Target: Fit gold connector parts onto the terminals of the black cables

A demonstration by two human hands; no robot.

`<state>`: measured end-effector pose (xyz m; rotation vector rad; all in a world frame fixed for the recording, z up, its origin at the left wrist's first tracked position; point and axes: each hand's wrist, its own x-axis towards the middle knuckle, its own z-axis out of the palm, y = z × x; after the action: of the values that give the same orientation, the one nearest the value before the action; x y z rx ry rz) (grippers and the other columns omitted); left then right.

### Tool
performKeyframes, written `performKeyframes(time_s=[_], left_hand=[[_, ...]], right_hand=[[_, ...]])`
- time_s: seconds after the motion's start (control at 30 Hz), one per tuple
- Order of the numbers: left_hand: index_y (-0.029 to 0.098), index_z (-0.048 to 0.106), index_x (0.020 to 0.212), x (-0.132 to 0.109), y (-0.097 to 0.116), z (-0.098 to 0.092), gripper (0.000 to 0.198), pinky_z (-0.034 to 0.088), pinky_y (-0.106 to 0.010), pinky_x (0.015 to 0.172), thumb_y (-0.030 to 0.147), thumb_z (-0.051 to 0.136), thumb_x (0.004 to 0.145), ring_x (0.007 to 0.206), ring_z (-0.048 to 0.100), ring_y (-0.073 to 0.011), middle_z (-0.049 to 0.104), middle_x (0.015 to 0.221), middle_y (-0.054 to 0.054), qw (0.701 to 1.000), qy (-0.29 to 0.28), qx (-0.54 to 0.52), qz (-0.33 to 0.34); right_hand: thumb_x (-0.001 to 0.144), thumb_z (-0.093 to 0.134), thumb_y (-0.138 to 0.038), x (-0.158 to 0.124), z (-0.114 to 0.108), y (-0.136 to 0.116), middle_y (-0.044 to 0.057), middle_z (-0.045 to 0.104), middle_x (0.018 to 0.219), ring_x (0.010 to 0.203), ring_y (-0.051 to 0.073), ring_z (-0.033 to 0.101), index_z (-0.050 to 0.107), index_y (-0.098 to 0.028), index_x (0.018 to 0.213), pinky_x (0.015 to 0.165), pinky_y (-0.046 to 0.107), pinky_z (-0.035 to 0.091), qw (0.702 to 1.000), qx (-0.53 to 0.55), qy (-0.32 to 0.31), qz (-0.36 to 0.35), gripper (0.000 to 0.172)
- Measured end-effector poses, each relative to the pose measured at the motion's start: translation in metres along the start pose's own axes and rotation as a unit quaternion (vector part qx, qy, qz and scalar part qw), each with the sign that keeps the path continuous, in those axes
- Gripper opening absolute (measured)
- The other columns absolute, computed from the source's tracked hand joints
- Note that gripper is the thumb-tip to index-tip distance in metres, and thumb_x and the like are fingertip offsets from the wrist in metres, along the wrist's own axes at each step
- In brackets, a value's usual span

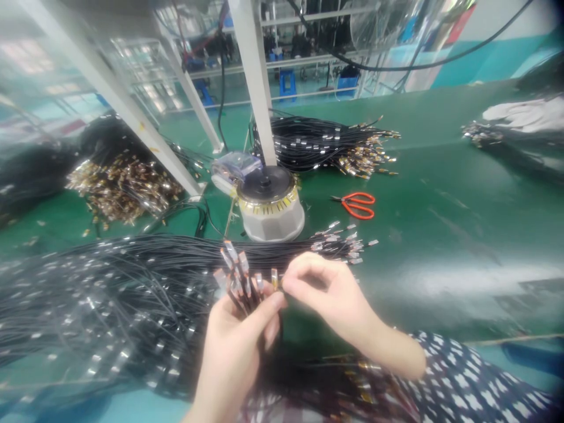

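My left hand [247,341] is closed around a bunch of thin black cables [244,299], whose ends stand up above the fingers in clear, shiny sleeves with orange tips. One cable end [274,278] with a yellowish band sticks out apart from the others, beside my left thumb. Right at it, my right hand [337,294] pinches thumb and forefinger together; whatever is between them is too small to make out. Behind both hands lies a long bundle of black cables [282,252] with sleeved ends pointing right. Just beyond stands a round white dispenser [273,223] with a black top and yellow strips around its rim.
Orange-handled scissors [359,205] lie on the green table [440,205]. More cable bundles [308,144] rest at the back, with a heap of metal-ended cables [127,185] at left. White posts [255,76] rise from the table. White gloves [524,114] lie far right.
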<state>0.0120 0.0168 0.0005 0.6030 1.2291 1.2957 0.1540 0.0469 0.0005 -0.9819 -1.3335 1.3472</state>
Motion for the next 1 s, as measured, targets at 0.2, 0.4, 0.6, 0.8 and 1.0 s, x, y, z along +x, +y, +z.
performKeyframes(time_s=[0.2, 0.4, 0.6, 0.8, 1.0], left_hand=[[0.014, 0.070, 0.071, 0.0003, 0.0006, 0.0008, 0.020, 0.033, -0.016, 0.036, 0.021, 0.086, 0.063, 0.036, 0.045, -0.0047, 0.058, 0.050, 0.004, 1.000, -0.005, -0.007, 0.014], [0.014, 0.070, 0.074, 0.0018, 0.0022, -0.0019, 0.016, 0.032, -0.016, 0.039, 0.024, 0.082, 0.070, 0.039, 0.045, -0.0039, 0.062, 0.057, 0.001, 0.998, -0.052, 0.000, 0.023], [0.014, 0.069, 0.077, 0.0028, 0.0034, -0.0036, 0.016, 0.025, -0.017, 0.041, 0.027, 0.077, 0.076, 0.038, 0.038, -0.0016, 0.064, 0.060, -0.001, 0.997, -0.071, 0.034, 0.007], [0.014, 0.070, 0.075, 0.0027, 0.0022, -0.0010, 0.020, 0.023, -0.016, 0.039, 0.027, 0.083, 0.069, 0.038, 0.036, -0.0009, 0.060, 0.057, 0.002, 0.997, -0.068, 0.037, -0.006], [0.013, 0.071, 0.071, -0.0007, 0.0008, -0.0022, 0.018, 0.023, -0.015, 0.039, 0.024, 0.085, 0.066, 0.039, 0.037, -0.0013, 0.062, 0.055, 0.000, 0.998, -0.052, 0.019, 0.000]], right_hand=[[0.081, 0.066, -0.014, 0.0012, 0.0014, -0.0035, 0.002, 0.064, 0.076, 0.077, 0.016, 0.061, 0.065, -0.016, 0.068, 0.078, 0.030, 0.046, 0.998, -0.035, 0.021, -0.047, 0.013], [0.082, 0.066, -0.015, 0.0044, 0.0046, -0.0008, 0.003, 0.064, 0.074, 0.076, 0.017, 0.061, 0.065, -0.016, 0.066, 0.076, 0.032, 0.046, 1.000, 0.001, 0.005, -0.029, 0.016], [0.082, 0.065, -0.021, 0.0078, 0.0057, 0.0031, 0.003, 0.060, 0.077, 0.065, 0.015, 0.058, 0.061, -0.016, 0.069, 0.069, 0.033, 0.048, 0.995, 0.091, -0.027, 0.014, 0.014], [0.083, 0.063, -0.016, 0.0051, 0.0074, -0.0013, 0.002, 0.059, 0.078, 0.076, 0.016, 0.057, 0.059, -0.016, 0.068, 0.078, 0.033, 0.046, 0.999, 0.032, -0.001, -0.016, 0.015], [0.078, 0.068, -0.012, 0.0019, 0.0024, -0.0057, 0.002, 0.062, 0.077, 0.078, 0.015, 0.060, 0.064, -0.016, 0.066, 0.080, 0.032, 0.048, 0.999, -0.011, -0.002, -0.041, 0.013]])
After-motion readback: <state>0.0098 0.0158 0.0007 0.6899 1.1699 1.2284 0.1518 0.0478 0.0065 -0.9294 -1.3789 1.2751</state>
